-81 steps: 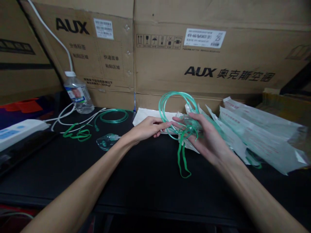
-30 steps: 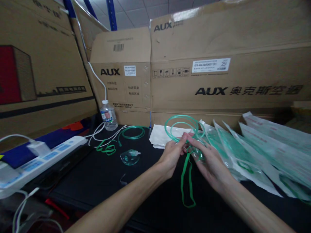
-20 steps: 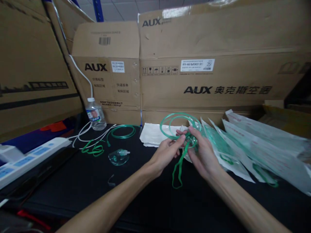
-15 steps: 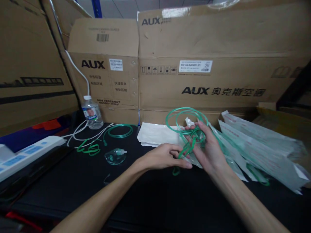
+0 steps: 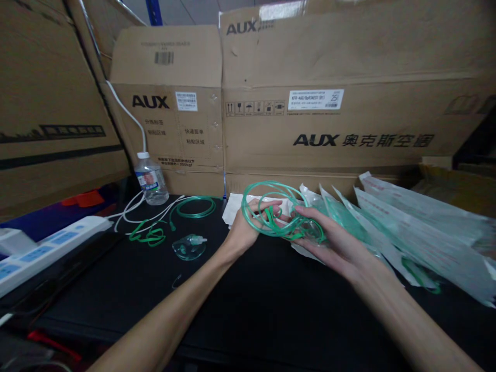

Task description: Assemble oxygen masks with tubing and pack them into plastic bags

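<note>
My left hand [image 5: 248, 221] is closed at the left side of a coil of clear green tubing [image 5: 253, 187], its fingers partly hidden behind the loops. A flat green elastic strap [image 5: 270, 216] shows by those fingers. In my right hand [image 5: 329, 235] lies a clear green oxygen mask [image 5: 312, 230], cupped between thumb and fingers, with the tubing bunched against it. Both hands are held above the black table. Left of them, a second oxygen mask [image 5: 189, 247] rests on the table near a green strap [image 5: 149, 235] and a coil of green tubing [image 5: 194, 206].
Several paper-and-plastic packages [image 5: 418, 227] lie at the right. White paper wrapping [image 5: 233, 206] sits behind my hands. To the left are a power strip [image 5: 58, 247], white cables [image 5: 129, 206] and a plastic bottle [image 5: 151, 181]. Cardboard [image 5: 263, 150] walls the back.
The tubing coil has come lower and left, in front of my left hand. My left hand has moved up and away from me. My right hand has turned flatter, still holding the mask.
</note>
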The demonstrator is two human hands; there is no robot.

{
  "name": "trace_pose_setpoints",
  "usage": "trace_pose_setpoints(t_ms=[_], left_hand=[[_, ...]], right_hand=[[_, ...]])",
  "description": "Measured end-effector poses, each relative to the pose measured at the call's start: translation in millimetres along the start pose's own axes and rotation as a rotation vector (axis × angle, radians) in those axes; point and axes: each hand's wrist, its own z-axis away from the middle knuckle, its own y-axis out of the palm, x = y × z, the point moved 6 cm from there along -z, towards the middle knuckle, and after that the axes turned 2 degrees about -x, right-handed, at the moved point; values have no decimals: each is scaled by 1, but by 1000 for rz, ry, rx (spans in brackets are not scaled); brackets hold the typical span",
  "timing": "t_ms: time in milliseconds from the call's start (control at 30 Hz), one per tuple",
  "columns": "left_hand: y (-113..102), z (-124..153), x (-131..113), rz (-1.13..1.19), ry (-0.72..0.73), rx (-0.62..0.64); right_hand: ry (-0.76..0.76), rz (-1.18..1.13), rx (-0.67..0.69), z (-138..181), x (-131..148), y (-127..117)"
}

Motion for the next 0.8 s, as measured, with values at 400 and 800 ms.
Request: trace_pose_setpoints(t_ms=[400, 800], left_hand=[[35, 15, -38, -429, 341, 257], [-32, -6, -8, -392, -307, 284]], right_hand=[[-111, -136, 15, -16, -7, 2], [-258, -246, -39, -13, 28, -21]])
